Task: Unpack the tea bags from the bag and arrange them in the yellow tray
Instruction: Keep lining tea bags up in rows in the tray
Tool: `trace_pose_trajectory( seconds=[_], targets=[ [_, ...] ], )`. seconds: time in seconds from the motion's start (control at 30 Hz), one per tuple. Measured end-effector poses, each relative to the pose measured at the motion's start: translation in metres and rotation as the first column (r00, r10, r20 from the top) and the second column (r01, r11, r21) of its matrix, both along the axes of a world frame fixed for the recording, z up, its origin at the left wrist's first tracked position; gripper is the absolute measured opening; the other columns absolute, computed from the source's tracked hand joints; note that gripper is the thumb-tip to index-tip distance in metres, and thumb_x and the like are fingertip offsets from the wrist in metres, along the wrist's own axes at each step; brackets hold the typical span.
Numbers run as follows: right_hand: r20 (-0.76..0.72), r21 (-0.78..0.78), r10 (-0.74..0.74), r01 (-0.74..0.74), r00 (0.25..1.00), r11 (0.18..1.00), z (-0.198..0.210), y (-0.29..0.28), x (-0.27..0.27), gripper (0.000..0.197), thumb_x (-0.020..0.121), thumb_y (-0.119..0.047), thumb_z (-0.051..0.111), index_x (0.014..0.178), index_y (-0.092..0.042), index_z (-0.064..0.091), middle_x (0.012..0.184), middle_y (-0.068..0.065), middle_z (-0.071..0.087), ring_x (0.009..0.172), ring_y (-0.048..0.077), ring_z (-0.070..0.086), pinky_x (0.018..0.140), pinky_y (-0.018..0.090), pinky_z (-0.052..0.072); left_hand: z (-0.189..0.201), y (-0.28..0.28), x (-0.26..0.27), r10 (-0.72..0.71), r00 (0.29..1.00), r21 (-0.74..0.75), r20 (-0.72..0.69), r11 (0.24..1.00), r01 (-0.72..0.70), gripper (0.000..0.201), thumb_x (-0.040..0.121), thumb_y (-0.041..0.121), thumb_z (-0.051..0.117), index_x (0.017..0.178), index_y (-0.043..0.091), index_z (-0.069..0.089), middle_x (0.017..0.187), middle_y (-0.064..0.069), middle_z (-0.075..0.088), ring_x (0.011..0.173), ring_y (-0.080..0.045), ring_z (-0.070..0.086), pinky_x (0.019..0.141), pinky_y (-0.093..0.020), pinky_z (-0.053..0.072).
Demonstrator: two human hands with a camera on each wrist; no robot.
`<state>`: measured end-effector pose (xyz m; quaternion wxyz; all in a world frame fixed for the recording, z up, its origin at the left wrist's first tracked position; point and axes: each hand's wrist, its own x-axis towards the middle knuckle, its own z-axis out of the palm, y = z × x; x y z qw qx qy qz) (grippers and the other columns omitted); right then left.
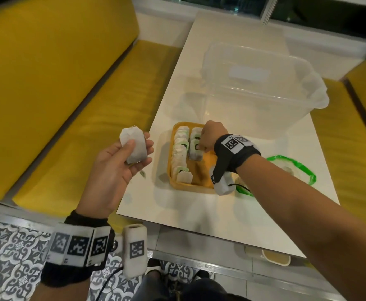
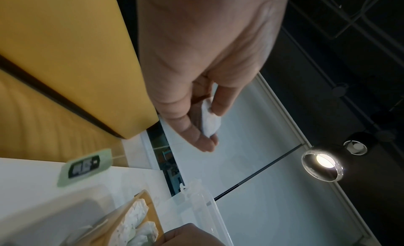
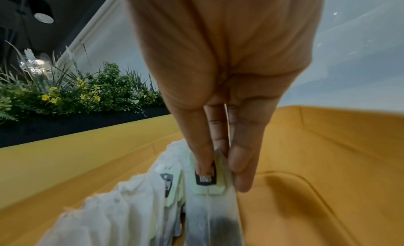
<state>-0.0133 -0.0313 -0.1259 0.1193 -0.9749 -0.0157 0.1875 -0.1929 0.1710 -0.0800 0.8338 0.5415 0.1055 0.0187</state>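
My left hand [image 1: 138,148] is raised palm up to the left of the table and holds a white tea bag [image 1: 134,148] between thumb and fingers. In the left wrist view its green tag [image 2: 85,166] dangles below the held tea bag [image 2: 210,118]. My right hand [image 1: 201,147] reaches into the yellow tray [image 1: 190,189] and pinches the top of a tea bag [image 3: 216,215] with its tag [image 3: 207,180] in the right-hand row. Several tea bags [image 1: 180,153] stand in a row along the tray's left side. The clear bag with a green rim [image 1: 297,164] lies right of the tray, partly behind my right forearm.
A large clear plastic bin [image 1: 264,88] stands on the white table [image 1: 199,209] behind the tray. Yellow bench seats [image 1: 69,105] run along both sides of the table. A small cream cup [image 1: 275,257] shows below the table's near edge.
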Motion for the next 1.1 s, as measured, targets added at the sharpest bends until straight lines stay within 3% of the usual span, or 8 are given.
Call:
trace_pose_trajectory(
  seconds=[0.2, 0.37, 0.5, 0.63, 0.8, 0.9, 1.0, 1.1],
  targets=[
    [0.141, 0.232, -0.024, -0.009, 0.990, 0.973, 0.041, -0.011, -0.012, 0.025, 0.079, -0.018, 0.076, 0.099, -0.004, 0.068, 0.095, 0.012, 0.067, 0.087, 0.030, 0.066, 0.075, 0.036, 0.059, 0.001, -0.018, 0.012, -0.153, 0.985, -0.014, -0.081, 0.988, 0.153, 0.029, 0.097, -0.006, 0.042, 0.120, 0.000, 0.058, 0.109, -0.018, 0.071, 0.104, -0.026, 0.069, 0.083, -0.027, 0.058],
    [0.162, 0.585, 0.231, -0.282, 0.959, 0.760, 0.110, -0.020, -0.051, 0.020, 0.086, -0.013, 0.070, 0.106, -0.008, 0.070, 0.104, 0.009, 0.068, 0.090, 0.020, 0.066, 0.072, 0.027, 0.059, 0.009, -0.046, 0.030, -0.270, 0.961, 0.090, -0.066, 0.957, 0.275, 0.035, 0.095, -0.008, 0.046, 0.127, 0.005, 0.053, 0.109, -0.014, 0.072, 0.104, -0.022, 0.069, 0.083, -0.024, 0.057],
    [0.252, 0.511, 0.410, -0.480, 0.877, 0.713, 0.138, -0.025, -0.068, 0.022, 0.083, -0.015, 0.073, 0.106, -0.014, 0.071, 0.102, 0.008, 0.070, 0.083, 0.016, 0.066, 0.074, 0.029, 0.058, 0.021, -0.064, 0.042, -0.343, 0.939, 0.164, 0.009, 0.927, 0.337, 0.038, 0.096, -0.008, 0.047, 0.131, 0.006, 0.049, 0.113, -0.015, 0.070, 0.107, -0.022, 0.068, 0.085, -0.027, 0.057],
    [0.370, 0.368, 0.377, -0.506, 0.849, 0.780, 0.143, -0.030, -0.070, 0.015, 0.082, -0.007, 0.073, 0.097, -0.007, 0.074, 0.084, 0.009, 0.069, 0.063, 0.010, 0.063, 0.061, 0.026, 0.057, 0.028, -0.078, 0.051, -0.387, 0.920, 0.200, 0.062, 0.908, 0.369, 0.040, 0.094, -0.008, 0.050, 0.129, 0.012, 0.050, 0.112, -0.010, 0.071, 0.109, -0.023, 0.067, 0.090, -0.034, 0.056],
    [0.373, 0.449, 0.324, -0.474, 0.870, 0.757, 0.156, -0.046, -0.074, 0.010, 0.086, -0.006, 0.070, 0.094, 0.000, 0.072, 0.083, 0.016, 0.067, 0.065, 0.013, 0.067, 0.060, 0.023, 0.058, 0.017, -0.075, 0.057, -0.379, 0.925, 0.296, 0.032, 0.887, 0.354, 0.047, 0.088, 0.000, 0.063, 0.131, 0.013, 0.052, 0.112, -0.010, 0.070, 0.102, -0.021, 0.068, 0.080, -0.032, 0.056],
    [0.372, 0.477, 0.321, -0.476, 0.871, 0.739, 0.165, -0.051, -0.076, 0.012, 0.086, -0.006, 0.069, 0.096, 0.001, 0.072, 0.082, 0.014, 0.067, 0.064, 0.012, 0.066, 0.061, 0.020, 0.056, 0.000, -0.077, 0.063, -0.345, 0.938, 0.520, -0.006, 0.800, 0.298, 0.049, 0.084, 0.000, 0.068, 0.125, 0.024, 0.056, 0.110, 0.002, 0.064, 0.101, -0.016, 0.061, 0.078, -0.027, 0.050],
    [0.368, 0.501, 0.318, -0.475, 0.874, 0.724, 0.168, -0.051, -0.077, 0.013, 0.086, -0.006, 0.070, 0.096, 0.002, 0.072, 0.081, 0.014, 0.068, 0.064, 0.012, 0.067, 0.061, 0.020, 0.056, -0.009, -0.089, 0.064, -0.387, 0.921, 0.578, -0.050, 0.741, 0.343, 0.048, 0.083, 0.017, 0.075, 0.121, 0.040, 0.056, 0.121, 0.013, 0.056, 0.112, -0.002, 0.053, 0.076, -0.017, 0.050],
    [0.364, 0.523, 0.300, -0.460, 0.882, 0.717, 0.169, -0.051, -0.076, 0.013, 0.086, -0.005, 0.070, 0.096, 0.004, 0.071, 0.078, 0.013, 0.067, 0.064, 0.012, 0.067, 0.062, 0.021, 0.058, -0.021, -0.098, 0.065, -0.458, 0.885, 0.658, -0.081, 0.642, 0.393, 0.032, 0.087, 0.028, 0.072, 0.114, 0.044, 0.065, 0.124, 0.016, 0.059, 0.115, -0.010, 0.057, 0.093, -0.033, 0.052]
  ],
)
